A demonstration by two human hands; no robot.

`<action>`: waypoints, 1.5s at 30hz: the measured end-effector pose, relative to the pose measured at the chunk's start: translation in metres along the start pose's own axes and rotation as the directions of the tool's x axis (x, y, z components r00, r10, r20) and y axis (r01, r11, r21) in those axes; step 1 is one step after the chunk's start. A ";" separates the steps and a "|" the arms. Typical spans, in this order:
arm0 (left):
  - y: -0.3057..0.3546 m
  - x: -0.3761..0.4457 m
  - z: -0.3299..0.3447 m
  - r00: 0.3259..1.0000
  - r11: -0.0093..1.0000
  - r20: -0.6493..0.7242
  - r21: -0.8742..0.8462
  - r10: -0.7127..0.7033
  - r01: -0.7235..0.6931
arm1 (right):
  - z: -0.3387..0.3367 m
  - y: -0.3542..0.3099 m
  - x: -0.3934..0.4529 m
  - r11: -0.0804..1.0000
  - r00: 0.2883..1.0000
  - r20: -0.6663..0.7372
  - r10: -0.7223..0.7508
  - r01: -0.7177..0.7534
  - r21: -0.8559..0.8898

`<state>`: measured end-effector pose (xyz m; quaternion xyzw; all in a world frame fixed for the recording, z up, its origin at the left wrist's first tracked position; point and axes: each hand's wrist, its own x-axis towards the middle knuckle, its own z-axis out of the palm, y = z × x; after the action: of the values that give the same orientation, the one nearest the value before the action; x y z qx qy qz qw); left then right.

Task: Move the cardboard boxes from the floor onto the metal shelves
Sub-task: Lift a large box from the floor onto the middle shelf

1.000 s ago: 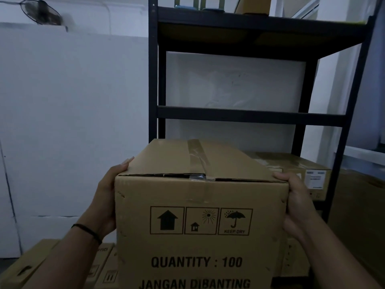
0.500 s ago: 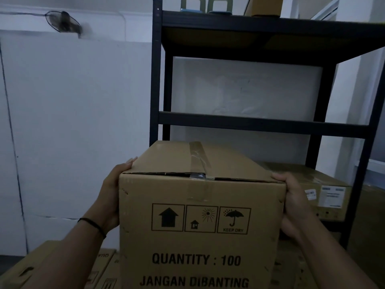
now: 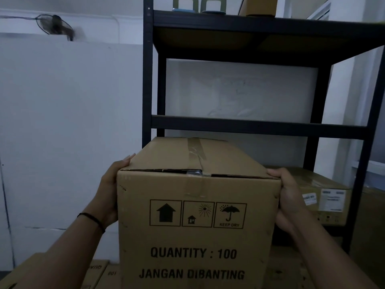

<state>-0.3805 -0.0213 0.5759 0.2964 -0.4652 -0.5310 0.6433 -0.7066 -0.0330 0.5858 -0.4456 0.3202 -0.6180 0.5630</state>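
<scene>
A large taped cardboard box (image 3: 198, 215) printed "QUANTITY : 100" is held up in front of me, its far end toward the black metal shelves (image 3: 258, 126). My left hand (image 3: 110, 188) presses flat against the box's left side, fingertips at the top edge. My right hand (image 3: 288, 201) grips the right upper corner, thumb over the top edge. The middle shelf level behind the box holds nothing that I can see. A second cardboard box (image 3: 320, 195) with white labels sits on the lower shelf at the right.
More cardboard boxes (image 3: 52, 272) lie low at the left below my arm. A white wall panel (image 3: 68, 132) stands left of the shelves. The top shelf carries a box and stool legs (image 3: 198, 5). A wall fan (image 3: 55, 25) hangs upper left.
The view has swung slightly left and closer to the shelves. The box stays held between both hands at about the same height.
</scene>
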 end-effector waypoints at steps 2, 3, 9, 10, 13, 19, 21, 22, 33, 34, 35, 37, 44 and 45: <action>-0.004 0.005 -0.003 1.000 1.000 -0.002 0.006 -0.019 0.019 | 0.001 0.003 0.005 1.000 1.000 -0.021 0.010 -0.010 -0.002; -0.005 0.007 -0.004 1.000 1.000 -0.011 0.016 -0.021 0.021 | 0.001 0.006 0.007 1.000 0.999 -0.029 0.019 -0.020 -0.010; -0.014 0.013 -0.009 0.996 0.996 -0.073 0.073 0.053 -0.048 | 0.007 0.011 0.011 0.997 0.994 -0.085 0.065 -0.067 -0.022; -0.014 0.012 -0.008 0.993 0.993 -0.079 0.092 0.086 -0.079 | 0.009 0.011 0.011 0.997 0.992 -0.104 0.067 -0.070 -0.028; -0.017 0.008 -0.008 0.976 0.961 -0.121 0.231 0.182 -0.150 | 0.012 0.012 0.012 0.993 0.979 -0.202 0.037 -0.058 -0.099; -0.017 0.014 -0.007 0.892 0.889 -0.304 0.416 0.334 -0.191 | 0.021 0.020 0.017 0.828 0.923 -0.290 -0.254 0.052 -0.558; -0.019 0.018 -0.012 0.874 0.860 -0.332 0.483 0.354 -0.165 | 0.020 0.030 0.014 0.733 0.942 -0.166 -0.291 0.108 -0.671; -0.020 0.018 -0.014 0.870 0.846 -0.335 0.509 0.363 -0.157 | 0.018 0.032 0.011 0.705 0.948 -0.140 -0.286 0.109 -0.701; -0.047 0.011 -0.033 0.940 0.762 -0.109 0.619 0.324 -0.191 | 0.030 0.043 -0.001 0.622 0.882 -0.186 -0.433 0.143 -0.769; -0.048 0.009 -0.031 0.929 0.750 -0.116 0.629 0.350 -0.204 | 0.033 0.046 -0.002 0.595 0.874 -0.172 -0.455 0.155 -0.789; -0.048 0.007 -0.029 0.914 0.733 -0.135 0.646 0.384 -0.213 | 0.035 0.048 -0.003 0.569 0.875 -0.149 -0.461 0.163 -0.806; -0.050 0.006 -0.027 0.877 0.716 -0.192 0.664 0.441 -0.215 | 0.041 0.052 -0.005 0.534 0.896 -0.093 -0.434 0.173 -0.828; -0.045 0.011 -0.036 0.935 0.702 -0.102 0.689 0.339 -0.179 | 0.048 0.052 0.000 0.485 0.887 -0.121 -0.446 0.126 -0.866; -0.045 0.014 -0.035 0.935 0.683 -0.091 0.708 0.342 -0.181 | 0.048 0.052 0.003 0.483 0.882 -0.135 -0.451 0.115 -0.868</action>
<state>-0.3666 -0.0498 0.5270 0.4997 -0.5937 -0.1866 0.6025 -0.6413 -0.0393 0.5585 -0.5912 0.5905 -0.5400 0.1008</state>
